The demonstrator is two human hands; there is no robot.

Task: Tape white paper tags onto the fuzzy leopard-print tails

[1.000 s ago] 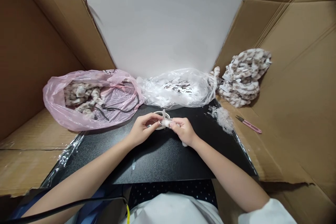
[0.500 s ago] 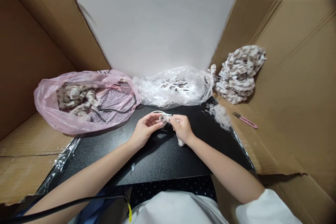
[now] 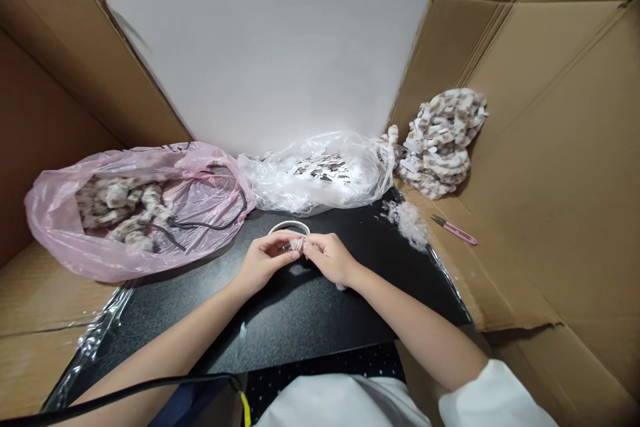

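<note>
My left hand [image 3: 267,259] and my right hand [image 3: 330,257] meet over the black tabletop [image 3: 295,320]. Between their fingertips is a small pale furry fabric piece [image 3: 298,245], pinched from both sides. Fingers cover most of it, so its full shape is hidden. A bit of pale fur [image 3: 341,287] pokes out beneath my right palm. Just behind the fingers, a white ring [image 3: 290,224] shows only its far arc; the near side is hidden.
A pink plastic bag [image 3: 55,213] with brown-and-white furry pieces and dark cords lies left. Behind the hands sits a clear bag [image 3: 270,183] of white-and-dark pieces. Loose fluff [image 3: 410,223], pink-handled thread snips [image 3: 455,230] and a furry pile [image 3: 445,143] are right. Cardboard walls [image 3: 550,147] flank the table.
The furry piece has been turned between my fingers, and its upright pale tip no longer shows. My hands have drawn closer together. The whole view has shifted, with objects appearing further left.
</note>
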